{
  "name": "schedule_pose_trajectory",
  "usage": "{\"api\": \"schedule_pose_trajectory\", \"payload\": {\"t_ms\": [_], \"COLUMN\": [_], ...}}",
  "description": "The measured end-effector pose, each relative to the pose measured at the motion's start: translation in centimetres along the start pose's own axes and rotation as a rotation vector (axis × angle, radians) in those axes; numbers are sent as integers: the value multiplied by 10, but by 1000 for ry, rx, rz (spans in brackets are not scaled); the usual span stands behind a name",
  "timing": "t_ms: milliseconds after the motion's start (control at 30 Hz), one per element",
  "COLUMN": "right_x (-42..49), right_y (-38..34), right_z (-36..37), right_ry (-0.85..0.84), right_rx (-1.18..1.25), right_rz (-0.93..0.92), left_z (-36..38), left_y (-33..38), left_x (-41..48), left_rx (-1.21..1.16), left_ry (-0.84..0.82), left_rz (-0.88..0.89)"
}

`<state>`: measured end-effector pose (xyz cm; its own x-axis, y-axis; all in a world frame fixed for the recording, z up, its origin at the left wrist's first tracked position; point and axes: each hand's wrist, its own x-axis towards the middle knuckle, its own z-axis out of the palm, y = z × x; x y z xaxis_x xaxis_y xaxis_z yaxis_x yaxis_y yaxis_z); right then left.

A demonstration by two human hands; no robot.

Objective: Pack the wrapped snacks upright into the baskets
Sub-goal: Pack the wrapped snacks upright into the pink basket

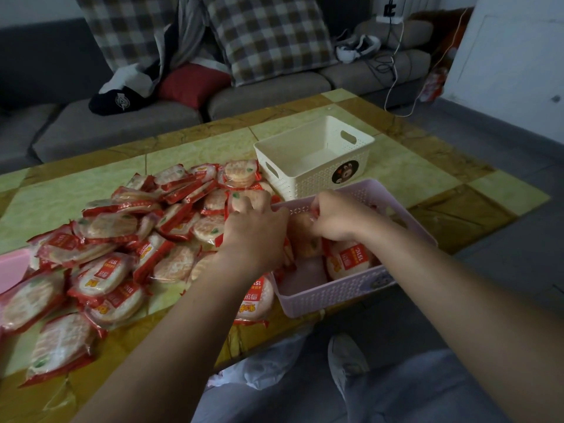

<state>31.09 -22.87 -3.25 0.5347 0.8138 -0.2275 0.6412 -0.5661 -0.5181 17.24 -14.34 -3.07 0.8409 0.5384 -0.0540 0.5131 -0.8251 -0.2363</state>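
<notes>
Start at the far left: the pink shape point(12, 267) cut off by the picture edge could be a further basket, but I cannot tell, so don't count on it for room. The wrapped snacks point(122, 239) lie heaped and overlapping on the counter point(198, 148), and the slick wrappers will likely slide if you drag one from under the others; those nearest you sit close to the counter's front edge and could drop to the floor. Your left hand point(256, 236) has its fingers point(247, 206) bent over a loose packet point(235, 194) at the heap's right edge. Squeeze too hard and the round crackers inside may crack. Your right hand point(338, 218) pinches the red wrapper edge of a standing packet point(305, 239) inside the pink basket point(335, 294). With so few neighbours to lean on, I judge it will topple flat once you let go. That basket also sits close to the counter's near edge, so a push could nudge it off. Counted: one cut-off pink shape; several dozen loose packets, too overlapped to number exactly; two hands; at least two packets in the pink basket; two whole baskets, the white basket point(305, 181) showing nothing inside.
</notes>
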Motion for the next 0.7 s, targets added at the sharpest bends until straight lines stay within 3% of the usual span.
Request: {"api": "schedule_pose_trajectory", "payload": {"t_ms": [133,233,333,433,500,600,700], "right_x": [6,7,7,-1,-10,-22,-33], "right_y": [-5,-5,-9,-8,1,17,19], "right_z": [8,12,17,6,-14,-36,-39], "right_ry": [41,56,-43,-170,-168,-83,-231], "right_rx": [278,529,705,887,688,-46,-336], "right_rz": [15,85,137,147,109,30,98], "left_z": [6,8,14,20,21,20,19], "left_y": [0,-2,-1,-3,-4,-4,-6], "left_x": [2,4,7,10,10,8,7], "left_rx": [-39,-275,-488,-507,-479,-419,-329], "left_ry": [66,77,64,97,94,65,50], "left_rz": [30,48,79,97,86,52,54]}}
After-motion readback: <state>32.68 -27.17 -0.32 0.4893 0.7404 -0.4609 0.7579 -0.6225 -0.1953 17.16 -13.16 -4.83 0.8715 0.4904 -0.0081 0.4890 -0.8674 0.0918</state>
